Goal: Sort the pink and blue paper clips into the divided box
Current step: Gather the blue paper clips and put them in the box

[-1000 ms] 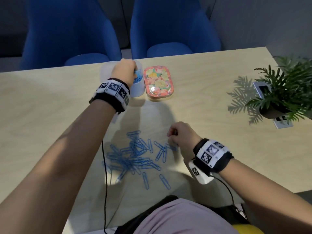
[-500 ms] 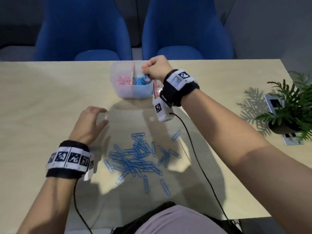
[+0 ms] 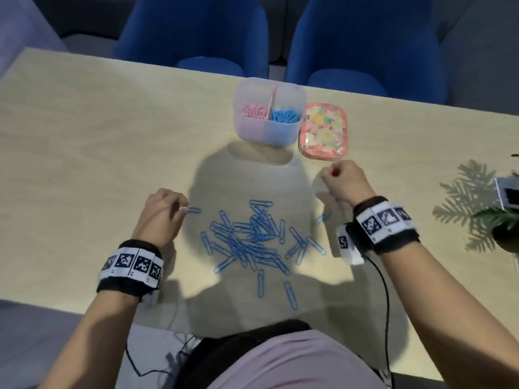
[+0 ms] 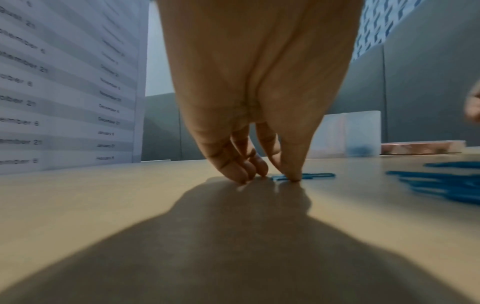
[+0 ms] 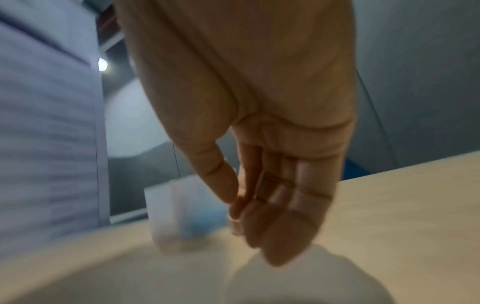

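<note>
At the far left, in the left wrist view, we see a printed sheet (image 4: 67, 86) standing past the tabletop (image 3: 98, 141), its rows listing dates; we can read "December 21", "January 6", "January 21" and "February 6", the rest being cut off or blurred. The tabletop is pale wood, lit hard from above so that our shadow falls across its middle. Our left hand (image 3: 161, 216) rests fingertips-down on it, thumb and fingers curled and closing on one end of a single blue clip (image 3: 193, 210) that lies flat, just left of the pile; whether the clip is truly pinched or only pressed we cannot tell. The pile of blue clips (image 3: 252, 240) spreads loose over the middle, with a few strays nearer us. Beyond it, at the far edge, stands the divided box (image 3: 269, 133), translucent, with pink clips (image 3: 252, 110) in its left compartment and blue clips (image 3: 285, 115) in its right. Touching or just beside the box on the right lies a flat lid (image 3: 323, 130) with a pink floral pattern. Our right hand (image 3: 344, 181) hangs above the tabletop near the lid, fingers loosely bent and holding nothing in the blurred wrist view. Both wrists wear bands (image 3: 384, 220) printed with black-and-white square markers. Farther right are a potted plant (image 3: 505, 220) and its leafy shadow. Two blue chairs (image 3: 196, 37) stand behind the tabletop against a grey wall.
</note>
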Demonstrator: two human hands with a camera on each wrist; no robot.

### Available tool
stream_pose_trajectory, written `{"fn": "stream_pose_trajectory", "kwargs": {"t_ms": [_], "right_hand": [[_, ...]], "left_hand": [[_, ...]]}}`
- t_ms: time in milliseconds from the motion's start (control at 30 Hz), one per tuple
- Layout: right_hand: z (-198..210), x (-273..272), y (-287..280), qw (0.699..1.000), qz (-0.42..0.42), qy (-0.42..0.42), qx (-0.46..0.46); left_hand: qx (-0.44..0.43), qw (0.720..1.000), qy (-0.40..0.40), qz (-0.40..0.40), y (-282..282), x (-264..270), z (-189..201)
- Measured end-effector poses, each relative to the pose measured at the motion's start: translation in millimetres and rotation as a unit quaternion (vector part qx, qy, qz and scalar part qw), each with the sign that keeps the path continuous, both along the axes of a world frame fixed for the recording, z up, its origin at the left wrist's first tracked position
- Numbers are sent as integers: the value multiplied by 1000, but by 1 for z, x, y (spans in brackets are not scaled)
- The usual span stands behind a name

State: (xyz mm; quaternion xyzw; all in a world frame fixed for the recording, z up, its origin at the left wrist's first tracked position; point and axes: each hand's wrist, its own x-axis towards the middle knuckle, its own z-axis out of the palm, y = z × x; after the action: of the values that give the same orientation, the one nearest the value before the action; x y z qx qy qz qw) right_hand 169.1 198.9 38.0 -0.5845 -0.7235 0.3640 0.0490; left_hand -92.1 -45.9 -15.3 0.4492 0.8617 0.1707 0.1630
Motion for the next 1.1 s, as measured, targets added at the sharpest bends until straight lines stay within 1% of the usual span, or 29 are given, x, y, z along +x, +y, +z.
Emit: {"fn": "stream_pose_trajectory", "kwargs": {"t_ms": [33, 67, 100, 167, 233, 333, 433, 500, 533, 600, 633, 667, 733, 800, 900, 967, 1033, 1100], "right_hand": [[-9, 20, -8, 998, -15, -55, 3], [-17, 37, -16, 996, -35, -79, 1], [-25, 48, -23, 995, -59, -84, -6], [-34, 52, -37, 995, -76, -63, -9], [-41, 38, -47, 998, -51, -26, 1], [-44, 1, -65, 998, 57, 0, 14], [-41, -30, -80, 985, 174, 9, 14], [-37, -37, -82, 975, 221, 25, -1], [-35, -36, -79, 975, 220, 38, -2], [-35, -30, -70, 983, 179, 45, 14], [-36, -27, -65, 985, 166, 30, 29], [-38, -25, -62, 984, 170, 7, 45], [-40, -30, -62, 975, 214, -33, 59], [-39, -40, -72, 956, 280, -52, 65], [-36, -53, -95, 919, 375, -77, 98], [-35, -56, -109, 893, 421, -104, 119], [-35, -54, -119, 878, 443, -129, 131], [-34, -51, -125, 880, 437, -125, 136]], "left_hand": [[-2, 1000, 7, -7, 2, 7, 1], [-4, 1000, 11, -14, 5, 14, 1], [-4, 1000, 9, -18, 7, 22, 1], [-7, 1000, -8, -24, 12, 35, 2], [-4, 999, -25, -38, 17, 46, 1], [-4, 996, -50, -71, 27, 60, 3], [-27, 990, -85, -110, 32, 70, 8], [-30, 989, -102, -106, 25, 67, 14], [-35, 989, -108, -99, 18, 63, 18], [-70, 987, -119, -83, 0, 56, 26], [-98, 984, -123, -82, -8, 56, 28], [-124, 981, -122, -87, -14, 60, 30], [-137, 979, -105, -112, -18, 71, 26], [-109, 982, -97, -117, -14, 81, 20], [-69, 986, -124, -87, -1, 86, 18], [-57, 985, -142, -85, 7, 84, 18], [-54, 984, -141, -95, 14, 84, 18], [-45, 985, -129, -102, 19, 85, 18]]}}
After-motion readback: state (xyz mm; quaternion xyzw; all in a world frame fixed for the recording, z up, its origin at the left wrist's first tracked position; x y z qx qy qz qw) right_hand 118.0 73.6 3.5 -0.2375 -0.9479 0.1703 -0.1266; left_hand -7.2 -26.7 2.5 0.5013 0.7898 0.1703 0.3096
